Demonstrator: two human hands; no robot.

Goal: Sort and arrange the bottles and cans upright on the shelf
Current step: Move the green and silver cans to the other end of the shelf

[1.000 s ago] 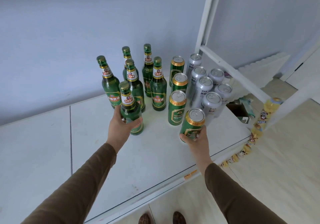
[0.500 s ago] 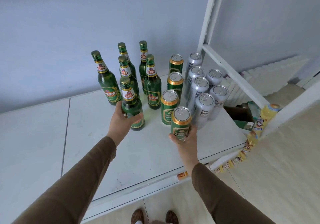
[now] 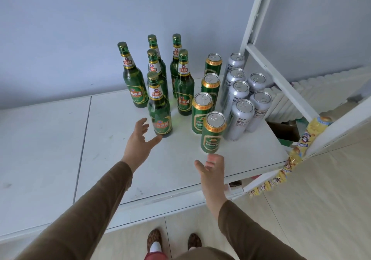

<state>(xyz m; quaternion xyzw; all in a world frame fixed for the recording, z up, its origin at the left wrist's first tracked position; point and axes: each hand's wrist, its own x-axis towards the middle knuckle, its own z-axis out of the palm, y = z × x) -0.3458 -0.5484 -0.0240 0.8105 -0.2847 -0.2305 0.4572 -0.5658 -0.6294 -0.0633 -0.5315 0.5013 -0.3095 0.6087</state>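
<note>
Several green glass bottles stand upright at the back of the white shelf. The nearest bottle stands just beyond my left hand, which hovers open beside it with fingers spread, holding nothing. To the right runs a row of green cans with gold rims. The front green can stands upright just beyond my right hand, which is open, palm up, and apart from it. Several silver cans cluster right of the green cans.
A white shelf post and slanted brace rise at the right. A strip of yellow snack packets hangs off the shelf's right corner. A grey wall backs the shelf. Tiled floor and my slippers lie below.
Both hands have let go: the left released the nearest bottle and the right released the front green can. Both pulled back toward me, and the two items stand upright.
</note>
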